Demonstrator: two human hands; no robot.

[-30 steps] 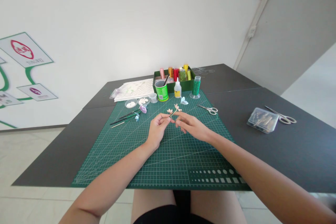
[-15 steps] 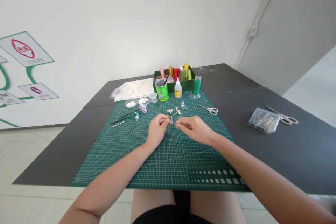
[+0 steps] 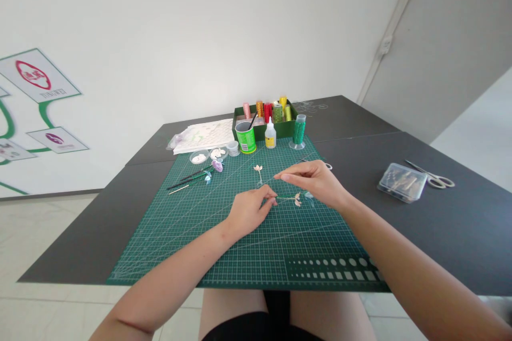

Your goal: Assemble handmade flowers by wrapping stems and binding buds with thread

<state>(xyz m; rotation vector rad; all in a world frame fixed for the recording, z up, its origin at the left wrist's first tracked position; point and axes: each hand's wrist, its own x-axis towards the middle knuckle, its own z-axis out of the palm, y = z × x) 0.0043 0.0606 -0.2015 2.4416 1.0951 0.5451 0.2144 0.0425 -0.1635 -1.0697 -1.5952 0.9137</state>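
My left hand [image 3: 251,209] rests on the green cutting mat [image 3: 248,245] and pinches the end of a thin green stem. The stem lies level, pointing right, with a small pale flower [image 3: 296,200] at its tip. My right hand [image 3: 316,180] hovers just above and to the right of that flower. Its thumb and forefinger are pressed together in a pinch, and I cannot make out what is in them. A second small pale flower [image 3: 258,169] stands on its stem just behind my left hand. A light-blue petal piece [image 3: 310,195] shows under my right hand.
At the mat's far edge stand a green box of thread spools [image 3: 266,113], a green can [image 3: 246,138], a glue bottle [image 3: 271,136] and a bead tube [image 3: 298,130]. Purple flower and stems [image 3: 200,175] lie left. A clear plastic box [image 3: 400,183] and scissors [image 3: 430,179] sit right.
The flower sprig has come apart: my left hand dropped lower and laid one flower stem level, one flower stays upright behind, and my right hand moved up and right.
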